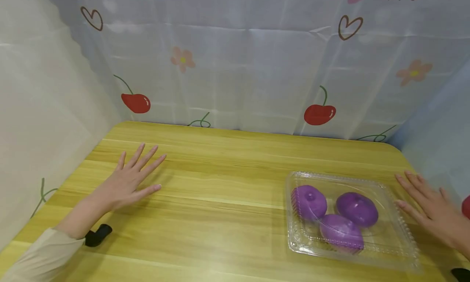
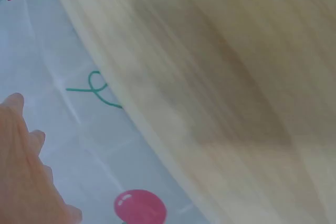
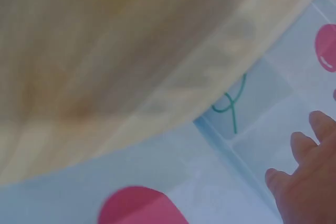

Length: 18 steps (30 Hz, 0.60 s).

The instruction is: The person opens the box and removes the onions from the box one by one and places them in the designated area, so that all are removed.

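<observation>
The box sat on the right of the desk, long axis roughly sideways, just left of the right hand, the nearer; the left hand was well apart. Both had spread fingers, holding nothing.

Three items are held inside the container, one set in front of the other two. The container is placed on the table. The left hand is positioned well to its left, the right hand just to its right. A sheet is hung behind it.
</observation>
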Available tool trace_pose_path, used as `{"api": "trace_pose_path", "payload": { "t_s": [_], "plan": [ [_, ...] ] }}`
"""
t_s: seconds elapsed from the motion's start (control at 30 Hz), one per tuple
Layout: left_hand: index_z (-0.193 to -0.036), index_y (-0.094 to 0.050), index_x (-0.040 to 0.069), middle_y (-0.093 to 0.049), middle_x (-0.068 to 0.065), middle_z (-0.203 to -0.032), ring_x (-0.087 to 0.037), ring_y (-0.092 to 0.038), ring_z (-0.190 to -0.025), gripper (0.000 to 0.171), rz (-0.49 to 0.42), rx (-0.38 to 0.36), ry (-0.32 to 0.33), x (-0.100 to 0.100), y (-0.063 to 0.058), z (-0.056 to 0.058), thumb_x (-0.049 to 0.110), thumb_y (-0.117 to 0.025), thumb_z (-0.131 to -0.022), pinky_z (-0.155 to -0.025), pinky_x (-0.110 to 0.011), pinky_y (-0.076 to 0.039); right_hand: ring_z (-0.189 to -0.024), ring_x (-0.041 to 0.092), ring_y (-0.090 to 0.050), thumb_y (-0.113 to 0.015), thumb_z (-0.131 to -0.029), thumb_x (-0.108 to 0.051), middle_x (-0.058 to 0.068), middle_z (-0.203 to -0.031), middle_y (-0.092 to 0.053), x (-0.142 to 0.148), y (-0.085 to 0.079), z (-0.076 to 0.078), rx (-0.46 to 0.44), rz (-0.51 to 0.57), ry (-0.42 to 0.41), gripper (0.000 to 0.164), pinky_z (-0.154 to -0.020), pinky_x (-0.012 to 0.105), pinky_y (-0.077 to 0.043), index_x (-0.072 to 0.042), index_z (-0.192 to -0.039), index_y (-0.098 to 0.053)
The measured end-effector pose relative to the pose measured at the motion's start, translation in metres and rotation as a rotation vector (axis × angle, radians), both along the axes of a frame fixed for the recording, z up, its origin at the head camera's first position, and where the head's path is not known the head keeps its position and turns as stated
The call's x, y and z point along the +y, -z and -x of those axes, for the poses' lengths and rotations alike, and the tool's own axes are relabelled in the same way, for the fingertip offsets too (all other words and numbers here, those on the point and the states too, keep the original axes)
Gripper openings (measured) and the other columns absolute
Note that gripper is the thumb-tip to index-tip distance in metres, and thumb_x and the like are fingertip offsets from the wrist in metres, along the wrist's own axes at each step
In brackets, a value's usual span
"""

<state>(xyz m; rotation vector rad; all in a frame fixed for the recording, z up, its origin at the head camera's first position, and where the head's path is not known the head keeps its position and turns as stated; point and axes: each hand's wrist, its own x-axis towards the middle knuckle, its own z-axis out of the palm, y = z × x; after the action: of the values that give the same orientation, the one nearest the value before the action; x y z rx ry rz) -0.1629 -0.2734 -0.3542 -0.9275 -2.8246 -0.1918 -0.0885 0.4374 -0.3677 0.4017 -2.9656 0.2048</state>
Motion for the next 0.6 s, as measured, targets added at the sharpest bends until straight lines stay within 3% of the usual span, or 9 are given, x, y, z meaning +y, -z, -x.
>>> {"api": "trace_pose_path", "payload": {
  "t_s": [0.2,0.33,0.6],
  "plan": [
    [-0.151,-0.017,0.021,-0.001,-0.005,-0.156,-0.032,0.008,-0.139,0.074,-0.022,-0.022,0.035,0.012,-0.007,-0.004,0.044,-0.054,-0.092,-0.103,-0.063,0.005,-0.135,0.032,0.019,-0.051,-0.098,-0.026,0.017,-0.152,0.011,-0.006,-0.017,-0.004,-0.006,-0.029,0.022,0.075,-0.093,0.062,0.023,-0.018,-0.151,0.001],
    [-0.151,-0.019,0.020,-0.006,-0.006,-0.156,-0.033,0.005,-0.139,0.069,-0.109,-0.066,0.093,0.028,-0.014,-0.009,0.038,-0.055,-0.094,-0.104,-0.062,0.001,-0.135,0.030,0.019,-0.052,-0.097,-0.027,0.015,-0.153,0.011,-0.014,-0.029,-0.008,0.003,-0.064,0.012,0.076,-0.094,0.063,0.022,-0.018,-0.151,0.001],
    [-0.150,-0.022,0.023,-0.012,-0.003,-0.155,-0.028,0.001,-0.139,0.062,-0.299,-0.186,0.191,0.071,-0.021,-0.019,0.028,-0.053,-0.097,-0.107,-0.057,-0.002,-0.138,0.025,0.012,-0.055,-0.096,-0.023,0.012,-0.155,0.002,-0.049,-0.052,-0.014,0.033,-0.034,-0.118,0.075,-0.099,0.057,0.020,-0.017,-0.152,-0.006]
  ]
}}
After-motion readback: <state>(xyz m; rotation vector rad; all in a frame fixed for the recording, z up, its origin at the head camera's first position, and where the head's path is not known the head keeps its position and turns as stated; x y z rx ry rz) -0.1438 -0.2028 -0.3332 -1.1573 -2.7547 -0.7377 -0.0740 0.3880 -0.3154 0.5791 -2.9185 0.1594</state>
